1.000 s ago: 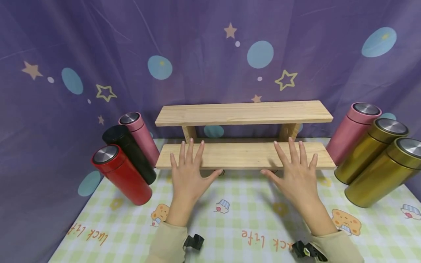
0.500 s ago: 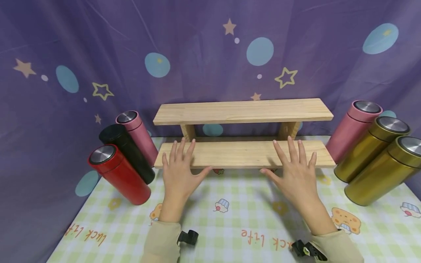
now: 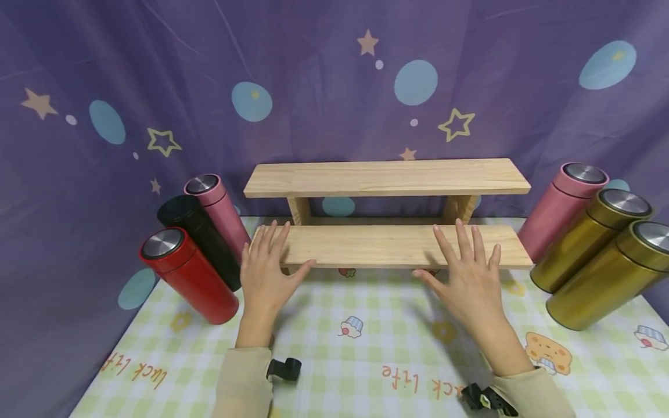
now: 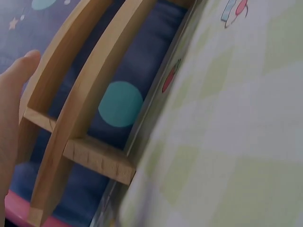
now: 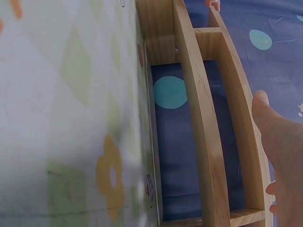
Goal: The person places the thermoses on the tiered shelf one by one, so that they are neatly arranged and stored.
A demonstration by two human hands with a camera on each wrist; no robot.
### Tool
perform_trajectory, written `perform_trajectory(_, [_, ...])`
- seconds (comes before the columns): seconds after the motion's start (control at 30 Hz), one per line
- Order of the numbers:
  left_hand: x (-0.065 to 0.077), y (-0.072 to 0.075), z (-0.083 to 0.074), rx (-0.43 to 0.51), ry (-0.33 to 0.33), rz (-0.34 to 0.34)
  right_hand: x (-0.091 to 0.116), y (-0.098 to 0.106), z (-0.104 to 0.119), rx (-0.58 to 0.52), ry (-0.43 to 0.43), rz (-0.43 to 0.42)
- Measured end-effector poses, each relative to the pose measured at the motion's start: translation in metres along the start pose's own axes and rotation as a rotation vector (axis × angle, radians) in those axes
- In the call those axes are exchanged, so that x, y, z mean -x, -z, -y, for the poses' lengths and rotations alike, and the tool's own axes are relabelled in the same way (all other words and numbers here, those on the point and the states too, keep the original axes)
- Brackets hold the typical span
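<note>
A two-tier wooden shelf (image 3: 360, 247) stands at the back of the table, both of its boards bare. My left hand (image 3: 265, 278), fingers spread and thumb out, hovers before the left end of the lower board, overlapping it in the head view. Spread the same way, my right hand (image 3: 472, 281) is over the front edge near the board's right end, its shadow on the cloth below. Neither hand holds anything. In the left wrist view the left thumb (image 4: 21, 68) shows beside the shelf boards; the right thumb (image 5: 265, 111) appears likewise in the right wrist view.
Left of the shelf stand a red thermos (image 3: 190, 278), a black one (image 3: 204, 244) and a pink one (image 3: 225, 212). Another pink thermos (image 3: 554, 212) and two gold ones stand at the right, the front gold thermos (image 3: 608, 278) nearest. A purple curtain (image 3: 334, 69) hangs behind.
My left hand has moved left along the lower board, towards its left end and the black thermos. The right hand has stayed nearly still, and the view has shifted slightly.
</note>
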State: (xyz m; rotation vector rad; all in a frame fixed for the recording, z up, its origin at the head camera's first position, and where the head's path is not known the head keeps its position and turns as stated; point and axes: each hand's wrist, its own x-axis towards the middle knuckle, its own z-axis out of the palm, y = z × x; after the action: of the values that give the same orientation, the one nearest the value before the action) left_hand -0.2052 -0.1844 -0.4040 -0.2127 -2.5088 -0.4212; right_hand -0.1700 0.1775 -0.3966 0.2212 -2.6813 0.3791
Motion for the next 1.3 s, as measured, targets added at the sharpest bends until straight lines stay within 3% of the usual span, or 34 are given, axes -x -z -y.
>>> perform_trajectory(0.47, [0.004,-0.008,0.023,0.192,0.063,-0.053,0.0,0.004,0.0,0.001,-0.002,0.013])
perform_trajectory(0.73, [0.007,-0.01,0.031,0.289,0.179,-0.082,0.0,0.003,0.002,-0.001,-0.001,0.019])
perform_trajectory(0.93, [0.006,-0.008,0.033,0.333,0.288,-0.06,-0.001,0.004,0.004,-0.014,0.005,0.013])
perform_trajectory(1.3, [0.01,-0.014,0.038,0.477,0.404,-0.023,0.001,0.004,0.005,-0.022,0.005,0.031])
